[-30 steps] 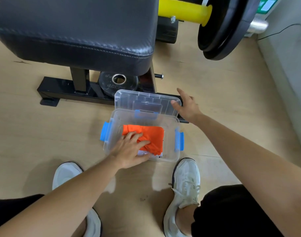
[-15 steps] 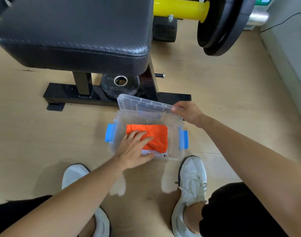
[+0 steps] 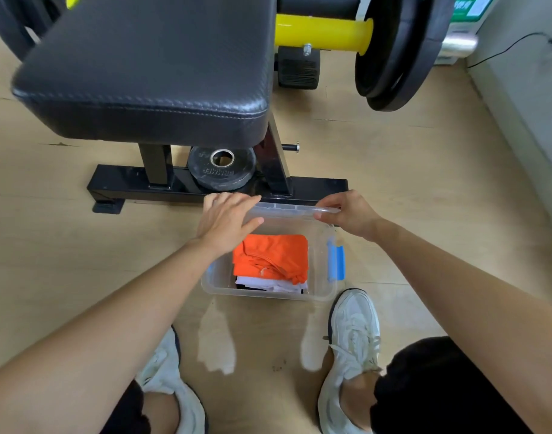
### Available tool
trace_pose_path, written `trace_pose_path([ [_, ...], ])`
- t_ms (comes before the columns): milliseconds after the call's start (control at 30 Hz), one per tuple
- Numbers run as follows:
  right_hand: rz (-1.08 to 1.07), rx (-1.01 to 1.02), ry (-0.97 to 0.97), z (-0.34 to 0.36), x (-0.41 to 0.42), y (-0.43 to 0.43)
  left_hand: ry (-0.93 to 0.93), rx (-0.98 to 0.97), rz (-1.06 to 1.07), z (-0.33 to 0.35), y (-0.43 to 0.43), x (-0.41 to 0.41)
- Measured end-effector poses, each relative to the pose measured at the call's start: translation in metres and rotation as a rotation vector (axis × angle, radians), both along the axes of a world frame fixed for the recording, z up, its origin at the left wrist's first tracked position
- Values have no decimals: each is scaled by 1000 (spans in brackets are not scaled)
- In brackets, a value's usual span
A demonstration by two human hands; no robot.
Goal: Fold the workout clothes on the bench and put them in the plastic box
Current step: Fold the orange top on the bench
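Note:
A clear plastic box [image 3: 268, 295] with blue side clips sits on the wooden floor between my feet. Inside lies a folded orange garment [image 3: 273, 256] on top of folded white and dark clothes [image 3: 273, 286]. The clear lid [image 3: 287, 210] stands tilted over the box's far edge. My left hand [image 3: 227, 220] grips the lid's left end and my right hand [image 3: 346, 214] pinches its right end. The black padded bench [image 3: 149, 67] above holds no clothes in view.
The bench's black steel base [image 3: 127, 183] and a small weight plate [image 3: 221, 169] lie just beyond the box. A barbell with a yellow sleeve [image 3: 318, 31] and large black plates [image 3: 396, 54] stands at the back right. A grey wall [image 3: 528, 89] runs along the right.
My left hand left the orange garment and took the lid's left end. The lid has swung from leaning back against the bench base towards the box opening.

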State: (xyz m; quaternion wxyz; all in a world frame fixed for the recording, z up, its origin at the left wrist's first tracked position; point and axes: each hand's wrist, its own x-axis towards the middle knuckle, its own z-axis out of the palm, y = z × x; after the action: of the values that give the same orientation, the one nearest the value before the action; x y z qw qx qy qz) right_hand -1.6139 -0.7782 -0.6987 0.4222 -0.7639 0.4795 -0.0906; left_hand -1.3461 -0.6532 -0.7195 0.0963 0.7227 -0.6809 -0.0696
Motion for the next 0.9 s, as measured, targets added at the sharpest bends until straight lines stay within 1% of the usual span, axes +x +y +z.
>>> trace_pose_path([
  [133, 19, 80, -14, 15, -2, 5, 74, -51, -43, 5, -1, 2],
  [167, 19, 113, -15, 20, -3, 6, 136, -32, -63, 7, -2, 3],
  [233, -25, 177, -60, 28, -5, 6, 301, 77, -98, 14, -2, 6],
  [300, -161, 150, -146, 30, -7, 1, 375, 163, -144, 24, -1, 8],
  [367, -298, 74, -156, 24, -9, -4, 369, 211, -190, 33, 2, 5],
  [400, -329, 84, -127, 19, -10, -5, 370, 248, -201, 36, 6, 1],
  [433, -345, 139, -106, 15, -11, -3, 373, 290, -198, 38, 10, -2],
  [500, -318, 269, -92, 3, -12, 3, 344, 353, -181, 34, 19, -8],
  [533, -292, 297, -93, -1, -13, 7, 314, 372, -182, 29, 23, -9],
  [600, -271, 265, -62, -9, -13, 13, 258, 405, -200, 22, 30, -10],
  [667, -286, 193, -14, -17, -13, 17, 273, 433, -191, 18, 33, -8],
  [733, -278, 151, 18, -20, -12, 23, 344, 396, -126, 14, 34, -4],
  [767, -273, 135, 30, -22, -13, 26, 386, 317, -57, 11, 34, -2],
  [833, -276, 111, 46, -27, -13, 31, 411, 75, 142, 2, 31, 8],
  [867, -284, 107, 44, -26, -12, 33, 392, -11, 259, -1, 29, 13],
  [900, -289, 102, 38, -27, -12, 33, 366, -36, 376, -4, 28, 20],
])
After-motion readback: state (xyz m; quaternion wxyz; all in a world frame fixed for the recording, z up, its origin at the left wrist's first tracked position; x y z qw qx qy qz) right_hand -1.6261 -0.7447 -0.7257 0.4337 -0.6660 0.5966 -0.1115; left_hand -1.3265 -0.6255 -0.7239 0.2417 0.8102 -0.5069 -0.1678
